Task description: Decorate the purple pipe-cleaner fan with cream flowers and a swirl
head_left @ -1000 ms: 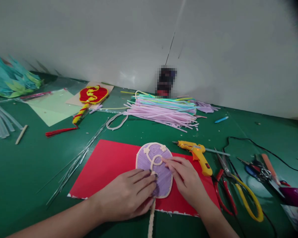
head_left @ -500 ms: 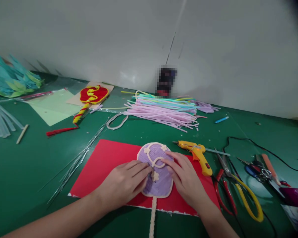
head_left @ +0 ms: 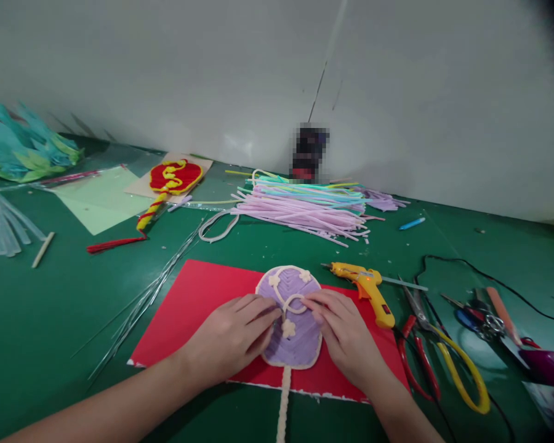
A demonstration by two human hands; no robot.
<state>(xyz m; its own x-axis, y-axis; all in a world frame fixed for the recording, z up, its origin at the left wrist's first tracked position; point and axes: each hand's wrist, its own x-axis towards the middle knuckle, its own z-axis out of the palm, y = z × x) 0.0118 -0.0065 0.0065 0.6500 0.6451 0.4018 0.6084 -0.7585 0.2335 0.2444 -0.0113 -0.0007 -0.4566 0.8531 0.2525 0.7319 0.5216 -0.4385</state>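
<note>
A purple fan (head_left: 290,354) with a cream edge and a twisted cream handle (head_left: 284,400) lies on a red board (head_left: 207,289). Small cream flowers, one of them a lower flower (head_left: 289,328), sit on its face. A cream pipe cleaner (head_left: 295,297) curls into a loop between the flowers. My left hand (head_left: 235,335) has its fingertips closed on the pipe cleaner near the fan's middle. From the right, my right hand (head_left: 344,332) pinches the loop's outer side, its lower fingers at the fan's edge.
A yellow hot glue gun (head_left: 367,286) lies right of the fan, beside red-and-yellow-handled pliers (head_left: 422,344). Pink and teal pipe cleaners (head_left: 305,209) are piled at the back. Thin wires (head_left: 152,295) and a red-and-yellow fan (head_left: 175,177) lie to the left.
My right hand's index finger has drawn in from the upper right of the fan, and its fingertips now come together at the loop. My left hand stays almost where it was.
</note>
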